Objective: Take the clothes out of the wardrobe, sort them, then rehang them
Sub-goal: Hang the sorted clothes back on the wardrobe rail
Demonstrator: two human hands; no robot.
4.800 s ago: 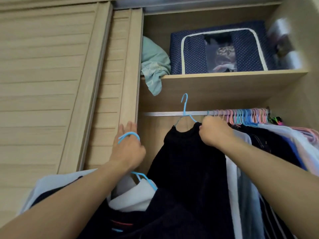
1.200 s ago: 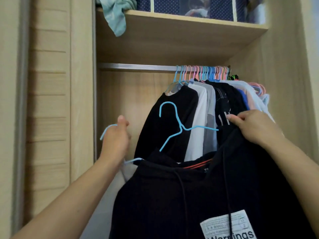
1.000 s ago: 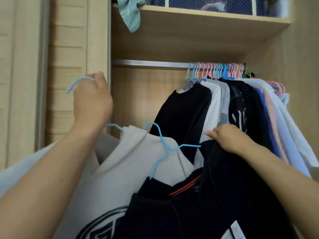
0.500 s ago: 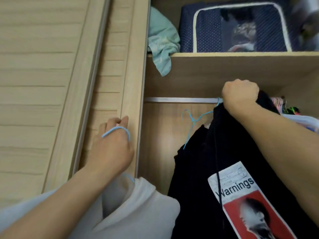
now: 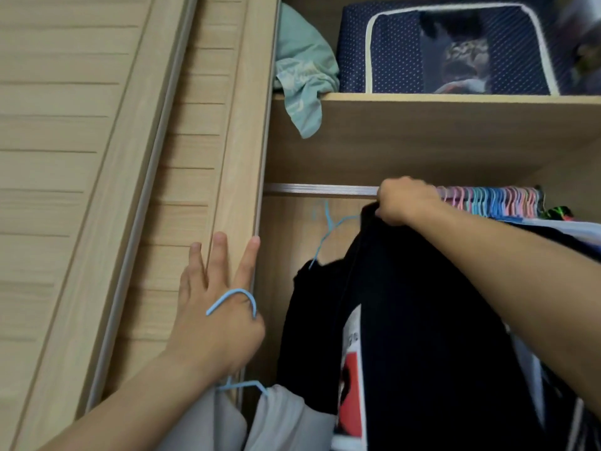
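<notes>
Wooden wardrobe door (image 5: 97,190) under the open-fingered left hand (image 5: 218,317); right hand (image 5: 405,201) grips a black garment (image 5: 406,336).

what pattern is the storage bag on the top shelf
Navy with small white dots and white trim, seen in the head view: storage bag.

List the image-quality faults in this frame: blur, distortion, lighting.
Head view: wide-angle bending makes the wardrobe door lean; the top right corner beside the storage bag is smeared; soft, even light, no glare; the black garment loses fold detail in darkness; both hands stay fairly sharp.
</notes>
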